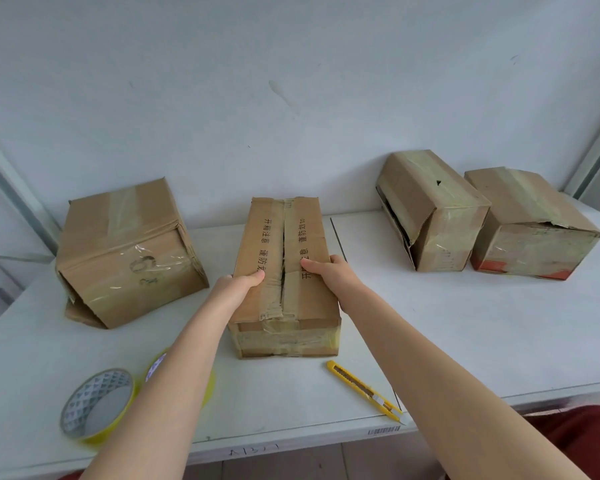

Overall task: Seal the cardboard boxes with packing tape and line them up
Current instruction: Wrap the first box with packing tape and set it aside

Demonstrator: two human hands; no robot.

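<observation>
White wall [291,81] behind, scuffed; white worktop [430,341] runs along it with a joint line right of centre, and grey frame posts stand at both far corners. The middle box [305,299] lies lengthwise at mid-worktop, its short end toward the front edge. Its top seam gapes, with old torn tape along it and printed text on both flaps. The left hand [238,282] grips its left long side and the right hand [326,270] its right long side. Both thumbs lie flat on the flaps; the other fingers go down the sides out of view, so I cannot tell how far they curl. The left box [125,251] sits toward the back-left, skewed, with its bottom flap sticking out. Two taped boxes, one [430,209] and the other [530,223], are side by side at the back-right. A tape roll [96,405] is at the front-left corner, and a second roll [155,365] is half hidden under the left forearm. The yellow utility knife [364,391] lies near the front edge, just right of the middle box. Step looks like squaring this box and squeezing its flaps shut before taping. Next move probably needs one hand free for a roll, a strip laid along the seam, then a cut. The gap may spring open if the hold is let go early.
</observation>
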